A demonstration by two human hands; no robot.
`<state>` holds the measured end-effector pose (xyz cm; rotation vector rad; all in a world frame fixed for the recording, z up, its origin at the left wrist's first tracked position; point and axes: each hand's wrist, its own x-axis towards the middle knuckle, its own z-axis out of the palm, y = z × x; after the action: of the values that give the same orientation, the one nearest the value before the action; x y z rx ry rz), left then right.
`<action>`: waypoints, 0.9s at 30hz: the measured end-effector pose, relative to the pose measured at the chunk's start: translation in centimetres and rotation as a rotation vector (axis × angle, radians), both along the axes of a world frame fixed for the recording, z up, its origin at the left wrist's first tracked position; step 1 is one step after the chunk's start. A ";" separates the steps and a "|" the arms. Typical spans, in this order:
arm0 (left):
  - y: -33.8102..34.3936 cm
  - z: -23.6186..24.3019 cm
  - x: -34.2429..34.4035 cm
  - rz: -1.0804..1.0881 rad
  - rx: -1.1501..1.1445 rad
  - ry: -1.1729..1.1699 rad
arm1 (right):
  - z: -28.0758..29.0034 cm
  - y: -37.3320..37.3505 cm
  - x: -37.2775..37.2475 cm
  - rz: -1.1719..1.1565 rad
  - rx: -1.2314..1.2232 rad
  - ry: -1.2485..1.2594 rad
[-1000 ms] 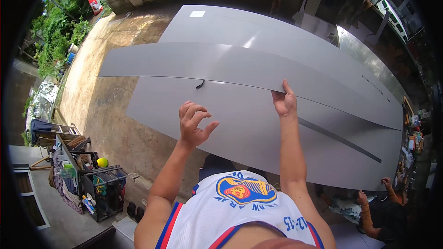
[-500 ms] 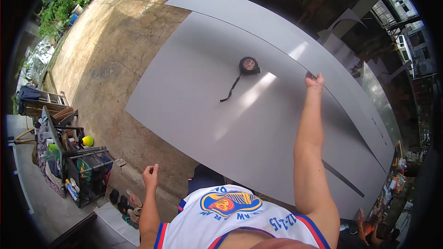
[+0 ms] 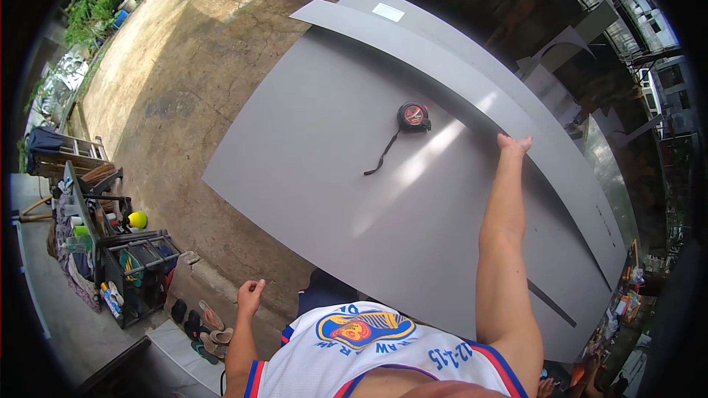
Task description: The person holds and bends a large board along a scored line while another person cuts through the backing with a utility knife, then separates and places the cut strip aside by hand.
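Observation:
My right hand (image 3: 514, 143) is closed on the near edge of a long narrow grey sheet strip (image 3: 442, 77), at about its middle. The strip is raised and slightly bowed, casting a shadow on the wide grey sheet (image 3: 324, 169) below. On that wide sheet lies a black and red tape measure (image 3: 414, 116) with a dark wrist strap, left of my right hand. My left hand (image 3: 251, 295) hangs at my left side over the concrete, fingers curled in, with nothing visible in it.
Behind the strip lies another grey sheet (image 3: 435, 26) with a white label. A thin dark strip (image 3: 552, 302) rests at right. Another person's hand (image 3: 592, 362) shows at the lower right. Left stand a black rack (image 3: 140, 276), a wooden ladder (image 3: 81, 149) and several shoes (image 3: 199, 328).
My right hand has drawn the strip slightly toward me and right, uncovering the labelled sheet behind. The view has shifted a little. My left hand stays low at my side.

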<state>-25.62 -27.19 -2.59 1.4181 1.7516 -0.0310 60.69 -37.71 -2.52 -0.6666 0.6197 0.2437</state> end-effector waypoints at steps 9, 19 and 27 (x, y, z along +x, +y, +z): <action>3.0 -4.5 -1.0 -0.074 -0.040 -0.038 | 9.2 0.2 -7.5 0.052 -0.348 0.028; 2.2 -7.4 0.1 -0.438 -0.439 -0.049 | 15.5 -6.7 -40.0 0.950 -0.548 -0.517; -1.4 4.4 13.0 -0.674 -0.676 -0.284 | 21.0 -7.6 -52.3 1.140 -0.669 -1.166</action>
<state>-12.65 -28.64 1.80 1.3354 0.8404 -0.6804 8.41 -45.34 18.52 -1.5844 -0.9186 0.6296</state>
